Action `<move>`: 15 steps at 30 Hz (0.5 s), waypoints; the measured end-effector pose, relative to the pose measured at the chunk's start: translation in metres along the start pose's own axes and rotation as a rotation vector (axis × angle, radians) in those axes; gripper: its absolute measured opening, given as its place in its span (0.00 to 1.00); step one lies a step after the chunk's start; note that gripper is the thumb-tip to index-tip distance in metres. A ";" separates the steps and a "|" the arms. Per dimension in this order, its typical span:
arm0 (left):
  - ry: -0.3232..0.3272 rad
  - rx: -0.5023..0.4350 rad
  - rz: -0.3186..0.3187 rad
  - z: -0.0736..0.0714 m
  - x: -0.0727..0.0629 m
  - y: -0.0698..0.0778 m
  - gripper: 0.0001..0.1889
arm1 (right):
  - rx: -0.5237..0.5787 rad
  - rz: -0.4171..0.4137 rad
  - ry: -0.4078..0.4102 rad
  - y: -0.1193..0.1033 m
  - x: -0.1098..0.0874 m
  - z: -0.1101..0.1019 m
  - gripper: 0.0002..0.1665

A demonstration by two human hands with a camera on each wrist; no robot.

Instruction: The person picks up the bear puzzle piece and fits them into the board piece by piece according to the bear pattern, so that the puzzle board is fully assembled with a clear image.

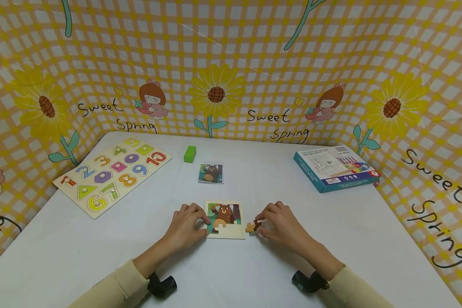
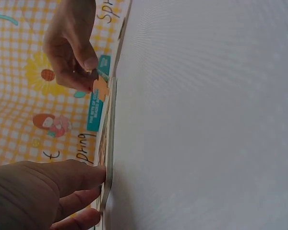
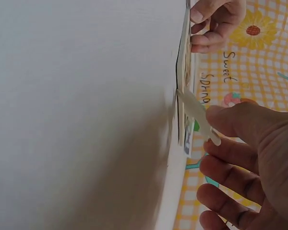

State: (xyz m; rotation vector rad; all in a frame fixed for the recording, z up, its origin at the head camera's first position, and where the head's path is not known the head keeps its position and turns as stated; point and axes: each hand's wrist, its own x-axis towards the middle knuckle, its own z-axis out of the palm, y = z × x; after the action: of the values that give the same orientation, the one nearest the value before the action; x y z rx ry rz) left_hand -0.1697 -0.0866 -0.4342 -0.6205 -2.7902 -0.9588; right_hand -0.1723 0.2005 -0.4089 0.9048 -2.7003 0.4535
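Observation:
A bear jigsaw puzzle board (image 1: 231,232) lies on the white table, its upper part and lower left filled with picture pieces and bare cream wood showing at the lower right. At its left edge, my left hand (image 1: 186,224) holds the board with thumb and fingertips. My right hand (image 1: 282,224) pinches a brown and tan puzzle piece (image 1: 251,226) just off the board's right edge. In the right wrist view the puzzle piece (image 3: 197,114) is tilted, its pale back showing between thumb and forefinger. The left wrist view shows its orange-tan face (image 2: 100,89).
Behind the board lies a bear picture card (image 1: 211,174), with a green block (image 1: 190,154) farther back. A wooden number board (image 1: 113,175) lies at the left. At the right is a teal-sided box (image 1: 336,168). A checked, sunflower-printed cloth (image 1: 231,55) encloses the table's back and sides.

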 end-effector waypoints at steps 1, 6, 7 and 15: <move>0.000 0.001 -0.001 0.000 0.000 0.000 0.07 | 0.001 -0.002 -0.001 0.001 0.000 0.000 0.14; -0.004 0.002 -0.004 -0.001 0.000 0.001 0.07 | 0.033 -0.027 0.040 0.004 -0.002 -0.001 0.16; -0.005 0.003 -0.005 -0.001 0.000 0.001 0.07 | 0.047 -0.036 0.058 0.004 -0.002 -0.001 0.17; -0.008 -0.001 -0.014 0.000 0.001 0.002 0.07 | 0.137 -0.101 0.128 -0.006 0.011 0.011 0.17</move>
State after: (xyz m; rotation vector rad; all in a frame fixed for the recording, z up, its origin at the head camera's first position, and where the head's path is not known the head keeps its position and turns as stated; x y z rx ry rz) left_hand -0.1694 -0.0856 -0.4328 -0.6070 -2.8046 -0.9624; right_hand -0.1784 0.1858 -0.4140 1.0065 -2.5206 0.6577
